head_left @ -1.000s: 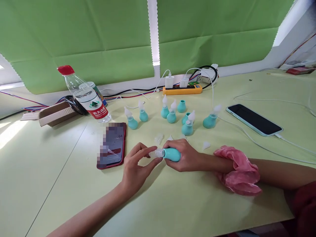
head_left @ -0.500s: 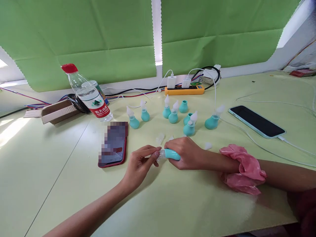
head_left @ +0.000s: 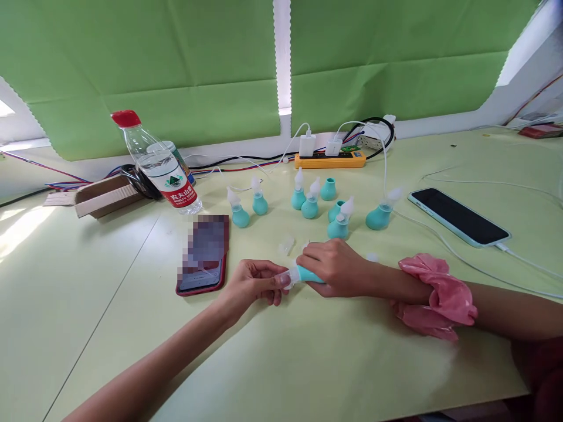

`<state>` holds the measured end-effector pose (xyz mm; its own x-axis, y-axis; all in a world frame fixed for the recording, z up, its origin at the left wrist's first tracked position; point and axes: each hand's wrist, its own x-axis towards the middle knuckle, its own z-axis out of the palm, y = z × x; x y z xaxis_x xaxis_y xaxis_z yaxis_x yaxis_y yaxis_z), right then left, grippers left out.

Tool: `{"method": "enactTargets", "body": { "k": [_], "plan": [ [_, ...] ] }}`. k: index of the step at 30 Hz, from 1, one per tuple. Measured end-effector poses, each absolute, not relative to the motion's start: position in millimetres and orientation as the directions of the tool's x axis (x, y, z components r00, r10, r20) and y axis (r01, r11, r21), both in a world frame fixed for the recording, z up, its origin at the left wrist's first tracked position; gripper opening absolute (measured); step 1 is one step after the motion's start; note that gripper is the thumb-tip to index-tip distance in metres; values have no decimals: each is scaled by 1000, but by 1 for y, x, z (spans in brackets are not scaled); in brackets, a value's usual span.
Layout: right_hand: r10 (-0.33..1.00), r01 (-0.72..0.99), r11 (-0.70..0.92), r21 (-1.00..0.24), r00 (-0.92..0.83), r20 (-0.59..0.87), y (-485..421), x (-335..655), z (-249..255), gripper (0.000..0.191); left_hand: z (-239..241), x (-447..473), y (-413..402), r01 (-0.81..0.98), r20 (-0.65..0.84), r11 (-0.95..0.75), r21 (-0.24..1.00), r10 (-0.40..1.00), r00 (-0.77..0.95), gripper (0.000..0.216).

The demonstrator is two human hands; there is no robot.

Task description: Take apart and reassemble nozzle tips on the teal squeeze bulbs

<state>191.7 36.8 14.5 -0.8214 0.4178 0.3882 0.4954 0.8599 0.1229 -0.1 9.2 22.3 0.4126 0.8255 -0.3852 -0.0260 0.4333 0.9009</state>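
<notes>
My right hand point(head_left: 336, 268) is wrapped round a teal rubber bulb point(head_left: 309, 275) that lies sideways just above the table. My left hand point(head_left: 255, 282) pinches the clear nozzle tip point(head_left: 289, 276) at the bulb's left end. Behind the hands stand several teal bulbs with clear tips point(head_left: 310, 206), and one bulb without a tip point(head_left: 328, 189). A few loose clear tips point(head_left: 285, 245) lie just beyond my fingers. A pink scrunchie point(head_left: 437, 296) sits on my right wrist.
A red-cased phone point(head_left: 203, 254) lies left of my hands, and a second phone point(head_left: 459, 215) charges at the right with its cable trailing. A water bottle point(head_left: 158, 166), a cardboard box point(head_left: 103, 196) and an orange power strip point(head_left: 329, 159) line the back of the pale green table point(head_left: 308, 363).
My left hand's fingers have closed from spread to a pinch on the clear tip at the bulb's end. Both hands have stayed close together over the same spot.
</notes>
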Motion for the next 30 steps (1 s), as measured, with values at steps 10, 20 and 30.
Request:
{"method": "enactTargets", "body": {
  "k": [10, 20, 30],
  "plan": [
    [487, 489, 869, -80, -813, 318, 38, 187, 13, 7, 25, 13, -7, 190, -122, 87, 978, 976, 179, 15],
    [614, 323, 629, -707, -764, 198, 28, 183, 34, 12, 33, 8, -12, 287, 359, -439, 851, 887, 290, 12],
    [645, 342, 713, -612, -662, 381, 21, 191, 68, 50, 39, 3, -5, 161, 501, -502, 850, 864, 50, 13]
  ]
}}
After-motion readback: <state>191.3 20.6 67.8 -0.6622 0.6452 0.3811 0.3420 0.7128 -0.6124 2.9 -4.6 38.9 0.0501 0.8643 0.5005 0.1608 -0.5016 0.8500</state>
